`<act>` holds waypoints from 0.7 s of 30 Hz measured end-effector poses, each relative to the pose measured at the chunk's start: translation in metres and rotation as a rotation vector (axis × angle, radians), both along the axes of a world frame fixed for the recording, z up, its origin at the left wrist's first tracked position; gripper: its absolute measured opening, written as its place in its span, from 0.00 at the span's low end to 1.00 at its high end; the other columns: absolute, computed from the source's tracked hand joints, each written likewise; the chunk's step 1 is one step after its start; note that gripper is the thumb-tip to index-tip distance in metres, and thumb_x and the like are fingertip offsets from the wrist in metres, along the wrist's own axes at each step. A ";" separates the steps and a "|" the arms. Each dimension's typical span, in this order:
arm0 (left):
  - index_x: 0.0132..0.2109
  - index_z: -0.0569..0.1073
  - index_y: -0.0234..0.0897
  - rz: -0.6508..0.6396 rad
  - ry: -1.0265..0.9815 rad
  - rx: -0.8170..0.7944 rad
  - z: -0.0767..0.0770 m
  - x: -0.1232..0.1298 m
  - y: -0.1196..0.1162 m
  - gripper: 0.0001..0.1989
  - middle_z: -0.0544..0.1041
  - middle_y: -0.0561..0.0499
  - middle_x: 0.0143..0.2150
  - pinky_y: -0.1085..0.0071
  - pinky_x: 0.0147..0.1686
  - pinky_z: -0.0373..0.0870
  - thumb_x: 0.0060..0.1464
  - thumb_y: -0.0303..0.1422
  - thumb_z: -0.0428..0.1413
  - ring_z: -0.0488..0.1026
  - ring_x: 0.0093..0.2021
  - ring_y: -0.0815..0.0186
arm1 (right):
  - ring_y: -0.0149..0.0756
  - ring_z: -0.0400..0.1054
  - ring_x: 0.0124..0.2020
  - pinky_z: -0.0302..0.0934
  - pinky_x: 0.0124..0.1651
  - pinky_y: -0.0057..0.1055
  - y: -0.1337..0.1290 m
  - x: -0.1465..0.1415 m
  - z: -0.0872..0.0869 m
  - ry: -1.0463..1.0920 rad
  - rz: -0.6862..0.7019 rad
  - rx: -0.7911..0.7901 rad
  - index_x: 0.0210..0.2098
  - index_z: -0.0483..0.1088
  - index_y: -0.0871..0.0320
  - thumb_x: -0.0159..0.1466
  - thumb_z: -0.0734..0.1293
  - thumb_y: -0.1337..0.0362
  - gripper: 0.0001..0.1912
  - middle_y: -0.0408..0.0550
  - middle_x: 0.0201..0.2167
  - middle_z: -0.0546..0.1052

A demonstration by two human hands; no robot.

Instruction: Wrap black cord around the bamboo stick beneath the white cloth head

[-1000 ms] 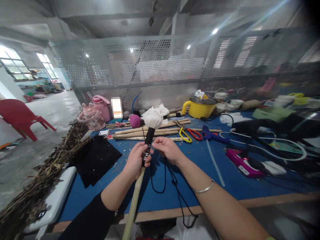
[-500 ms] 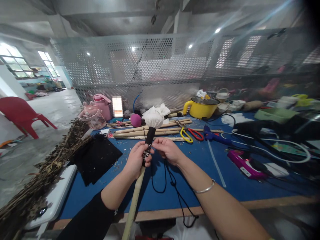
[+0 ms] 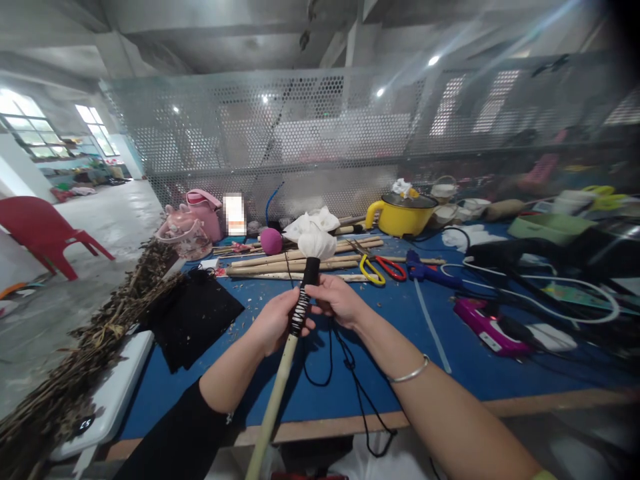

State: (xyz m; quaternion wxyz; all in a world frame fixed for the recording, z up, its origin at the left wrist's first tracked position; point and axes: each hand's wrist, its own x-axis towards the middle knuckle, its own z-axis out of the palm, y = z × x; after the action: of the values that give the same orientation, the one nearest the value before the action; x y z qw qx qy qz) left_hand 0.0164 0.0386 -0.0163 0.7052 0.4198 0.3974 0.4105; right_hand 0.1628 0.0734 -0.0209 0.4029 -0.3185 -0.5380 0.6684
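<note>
A pale wooden stick [image 3: 276, 393] slants up from the table's front edge and ends in a round, white cloth-covered head [image 3: 317, 245]. Below that head, black wrapping [image 3: 311, 270] and a crisscrossed black cord [image 3: 300, 310] cover the stick. My left hand [image 3: 275, 320] is wrapped around the corded part. Close on the right, my right hand [image 3: 337, 300] has its fingers pinched against the wrapping; whether the cord is between them is hidden. A loose length of black cord [image 3: 354, 380] trails from under my right hand over the table edge.
Wooden sticks [image 3: 270, 267], a purple ball [image 3: 271, 241], scissors [image 3: 387, 268] and a blue glue gun [image 3: 425, 270] lie beyond my hands. Black cloth [image 3: 193, 317], a white power bank [image 3: 117, 393] and dried stalks [image 3: 95, 340] are left. A magenta power strip [image 3: 487, 330] sits right.
The stick's head has tipped to the right. My right hand, earlier slightly apart from the stick, has come against the wrapping, and my left hand has shifted slightly right.
</note>
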 end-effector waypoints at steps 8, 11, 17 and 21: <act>0.38 0.69 0.33 0.373 0.563 0.431 -0.008 0.003 -0.002 0.17 0.73 0.50 0.30 0.77 0.18 0.62 0.40 0.36 0.61 0.67 0.19 0.73 | 0.20 0.42 0.10 0.33 0.12 0.23 0.000 -0.008 -0.007 -0.119 -0.074 -0.017 0.27 0.62 0.59 0.51 0.69 0.54 0.16 0.33 0.11 0.56; 0.37 0.71 0.32 0.320 0.491 0.366 -0.007 0.004 0.000 0.15 0.72 0.53 0.22 0.77 0.18 0.61 0.42 0.36 0.60 0.67 0.19 0.71 | 0.20 0.41 0.11 0.33 0.14 0.24 -0.001 -0.009 -0.005 -0.137 -0.102 -0.010 0.26 0.61 0.59 0.51 0.69 0.52 0.18 0.32 0.11 0.56; 0.31 0.69 0.31 0.215 0.159 0.214 0.007 -0.012 0.010 0.15 0.72 0.52 0.22 0.79 0.17 0.61 0.42 0.39 0.60 0.65 0.17 0.75 | 0.23 0.44 0.14 0.40 0.19 0.24 -0.002 -0.011 0.000 -0.274 -0.121 0.186 0.25 0.60 0.58 0.58 0.61 0.50 0.17 0.34 0.13 0.55; 0.28 0.70 0.30 0.311 0.001 0.297 0.021 -0.040 0.022 0.14 0.66 0.55 0.18 0.82 0.13 0.54 0.42 0.39 0.60 0.59 0.15 0.78 | 0.29 0.54 0.20 0.46 0.25 0.27 -0.046 -0.007 0.009 -0.607 -0.199 0.530 0.21 0.62 0.57 0.60 0.58 0.57 0.14 0.41 0.17 0.62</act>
State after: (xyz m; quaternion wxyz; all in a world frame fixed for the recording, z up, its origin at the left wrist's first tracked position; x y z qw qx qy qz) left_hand -0.0238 0.0610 0.0049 0.5635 0.4529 0.3930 0.5682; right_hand 0.1554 0.0269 -0.0117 0.3567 -0.4371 -0.7523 0.3402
